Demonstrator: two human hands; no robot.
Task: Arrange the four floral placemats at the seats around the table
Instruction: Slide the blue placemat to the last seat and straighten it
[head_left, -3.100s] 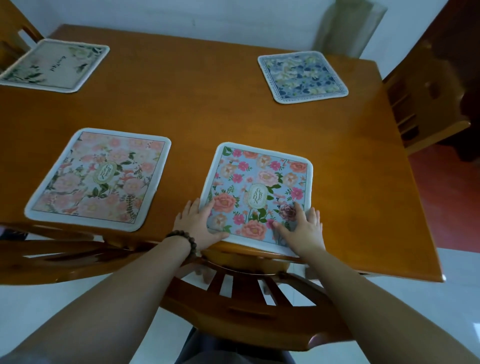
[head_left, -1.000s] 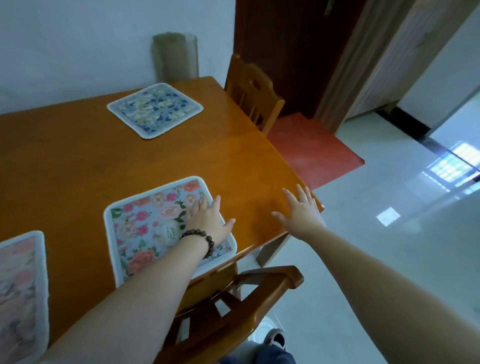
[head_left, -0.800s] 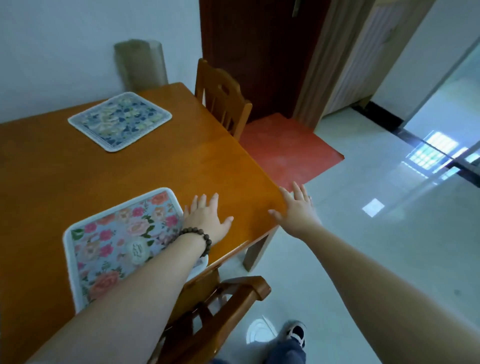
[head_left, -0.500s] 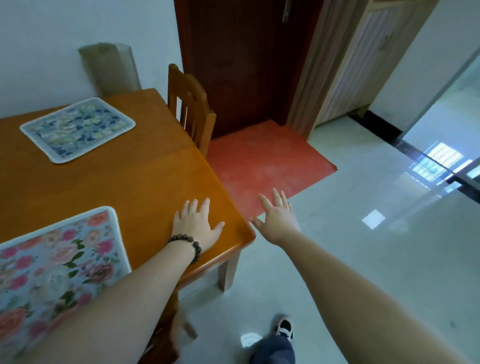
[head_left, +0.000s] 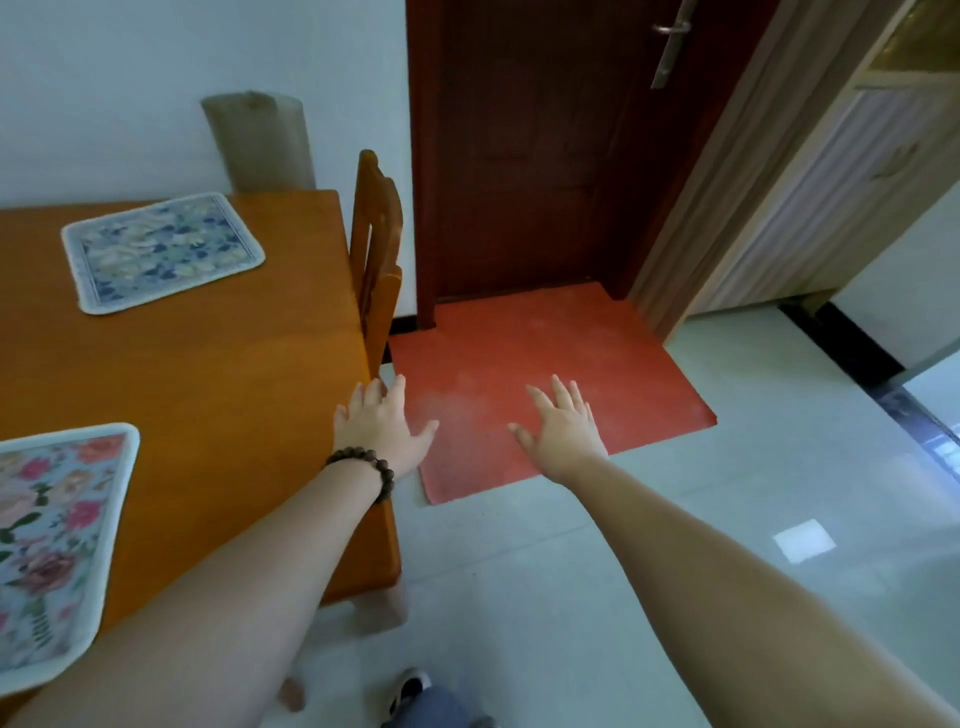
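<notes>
- Left hand (head_left: 382, 423) spread flat, fingers splayed, palm down at the right edge of the wooden table (head_left: 208, 374); gripping nothing; contact with the edge itself not certain.
- Dark beaded bracelet (head_left: 363, 467) round the left wrist.
- Right hand (head_left: 563, 423) likewise spread, fingers apart, palm down, in the air over the red floor mat (head_left: 519, 364), right of the table and well apart from it; holding nothing.
- Pink-and-blue floral placemat (head_left: 57, 540) flat at the near left of the table, partly cut off by the picture's left edge, its near corner behind the left forearm.
- Blue floral placemat (head_left: 161, 252) flat at the far side of the table, near the wall, a little askew to the table edges.
- Both placemats well apart from either hand.
- Wooden chair (head_left: 376, 249) seen edge-on, just beside the table's far right side.
- Dark red door (head_left: 530, 156) with a metal handle (head_left: 670, 41) beyond the mat.
- Greyish rolled item (head_left: 260, 140) upright against the white wall behind the table.
- Shoe tip (head_left: 410, 686) and a bit of blue trouser at the bottom, on the pale glossy floor.
</notes>
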